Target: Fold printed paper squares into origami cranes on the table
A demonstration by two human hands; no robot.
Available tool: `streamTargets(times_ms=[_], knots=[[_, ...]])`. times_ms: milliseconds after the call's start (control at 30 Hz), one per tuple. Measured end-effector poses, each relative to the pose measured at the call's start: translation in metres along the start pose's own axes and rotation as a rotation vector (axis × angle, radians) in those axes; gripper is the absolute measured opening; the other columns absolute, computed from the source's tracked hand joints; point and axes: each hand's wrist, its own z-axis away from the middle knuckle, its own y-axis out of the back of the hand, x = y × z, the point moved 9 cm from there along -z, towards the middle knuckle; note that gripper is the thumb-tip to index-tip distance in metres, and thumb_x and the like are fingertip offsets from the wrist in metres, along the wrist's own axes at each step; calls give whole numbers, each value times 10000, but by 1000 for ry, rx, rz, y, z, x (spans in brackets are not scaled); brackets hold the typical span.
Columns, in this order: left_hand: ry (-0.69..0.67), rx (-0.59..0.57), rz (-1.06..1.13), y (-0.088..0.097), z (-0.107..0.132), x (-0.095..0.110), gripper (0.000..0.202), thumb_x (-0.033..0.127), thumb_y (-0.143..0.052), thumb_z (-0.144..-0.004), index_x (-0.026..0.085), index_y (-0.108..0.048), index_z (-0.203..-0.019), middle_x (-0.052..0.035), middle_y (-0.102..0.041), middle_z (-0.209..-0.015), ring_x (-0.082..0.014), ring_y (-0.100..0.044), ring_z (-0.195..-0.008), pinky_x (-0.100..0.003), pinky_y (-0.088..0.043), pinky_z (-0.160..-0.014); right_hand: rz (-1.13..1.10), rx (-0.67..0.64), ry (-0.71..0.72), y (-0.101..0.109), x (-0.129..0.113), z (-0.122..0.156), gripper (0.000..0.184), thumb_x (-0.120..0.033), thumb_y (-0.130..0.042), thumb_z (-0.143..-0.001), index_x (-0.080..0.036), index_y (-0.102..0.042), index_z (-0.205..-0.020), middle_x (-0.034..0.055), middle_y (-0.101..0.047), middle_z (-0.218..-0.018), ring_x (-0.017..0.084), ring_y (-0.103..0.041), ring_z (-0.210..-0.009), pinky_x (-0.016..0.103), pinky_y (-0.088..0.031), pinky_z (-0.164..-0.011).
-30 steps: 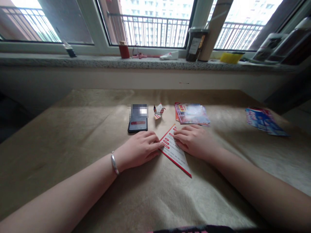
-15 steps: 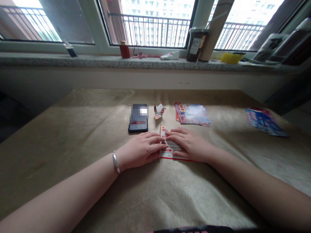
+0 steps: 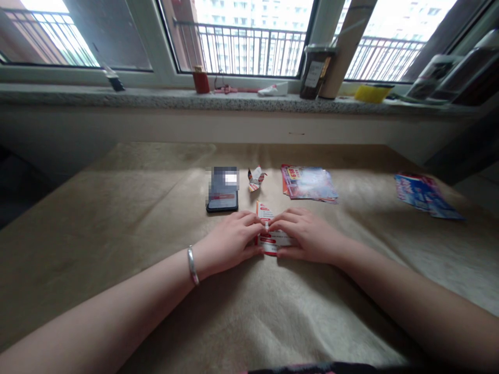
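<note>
A printed paper leaflet (image 3: 268, 246), white with red headings and a red border, lies on the table between my hands. My left hand (image 3: 230, 239), with a silver bangle at its wrist, holds the leaflet's left side, thumb near the bottom edge. My right hand (image 3: 310, 236) grips the leaflet's right part with bent fingers, its thumb at the bottom edge. Both hands' fingertips almost meet over the middle of the sheet. The leaflet's right side is partly hidden under my right hand. Just beyond stands a small folded paper bird (image 3: 256, 179).
A phone (image 3: 223, 202) lies beyond my left hand. A stack of colourful leaflets (image 3: 310, 183) is at the back right, and more leaflets (image 3: 427, 196) lie far right. Behind the cloth-covered table (image 3: 156, 171), a stone windowsill (image 3: 163, 101) holds a jar (image 3: 314, 72) and other items.
My right hand's fingers have drawn together on the leaflet, and less of its bottom edge shows at the right. My left hand has shifted slightly right, its fingers more bent.
</note>
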Motion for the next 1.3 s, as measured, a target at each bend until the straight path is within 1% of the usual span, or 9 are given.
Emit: streamTargets(times_ms=[200,300,433,500,667,833,1033,1167,1300], knots=[[-24,49,-13,-1,1,0,263,390,-576,-865,221,-590,-1066,-54,-598,-1051,-236,-503,-1058,-410,-427,-919,-4,1,-19,3,-6,-2,396,-485,-659,-752,-179,-600,-996,78,-651,-1027,226,-551,-943,374,-447,-820],[-42,64,-5,-1,-1,0,258,405,-558,-874,213,-608,-1037,-57,-612,-1029,-230,-515,-1044,-401,-433,-906,-23,-3,-11,3,-7,0,357,-457,-654,-765,-177,-606,-981,75,-653,-1002,219,-553,-936,360,-460,-811],[-67,97,22,0,-3,0,196,332,-507,-910,214,-626,-1012,-49,-625,-1028,-210,-531,-1026,-387,-437,-896,-32,1,11,1,-5,2,307,-444,-605,-817,-186,-616,-982,78,-650,-1020,212,-551,-943,359,-466,-824],[-75,103,28,0,-3,-1,186,318,-524,-899,215,-624,-1018,-48,-624,-1043,-211,-525,-1034,-392,-433,-903,-33,1,25,-1,-5,3,309,-447,-601,-820,-190,-620,-990,80,-647,-1034,213,-549,-948,364,-467,-828],[-82,61,49,-1,-2,-3,315,417,-632,-815,236,-601,-1071,-45,-588,-1120,-236,-489,-1075,-419,-408,-940,-31,-9,16,-2,-3,2,327,-454,-621,-802,-186,-621,-990,82,-641,-1049,219,-546,-963,374,-466,-837],[-38,76,34,-4,-9,-4,225,405,-597,-845,234,-625,-988,-41,-600,-1038,-225,-494,-1029,-400,-406,-919,-46,-22,-14,-1,0,3,290,-433,-631,-795,-186,-625,-946,72,-644,-1044,217,-547,-963,362,-468,-829],[-47,90,34,-7,-14,-2,230,402,-582,-855,231,-622,-1004,-43,-603,-1012,-221,-496,-1014,-393,-408,-907,-32,6,-21,0,3,7,272,-419,-613,-801,-185,-623,-940,74,-648,-1022,211,-553,-961,356,-465,-831],[-54,94,29,-7,-14,-3,246,408,-571,-861,234,-620,-1027,-48,-601,-1046,-225,-494,-1028,-403,-408,-912,16,1,19,0,-2,7,253,-420,-568,-831,-190,-626,-917,60,-658,-959,199,-571,-882,332,-469,-758],[-92,98,30,-5,-12,-1,286,421,-554,-870,229,-597,-1078,-59,-593,-1087,-228,-493,-1047,-412,-409,-926,87,3,52,0,-7,9,203,-354,-511,-867,-189,-629,-872,54,-661,-897,179,-574,-807,301,-449,-685]])
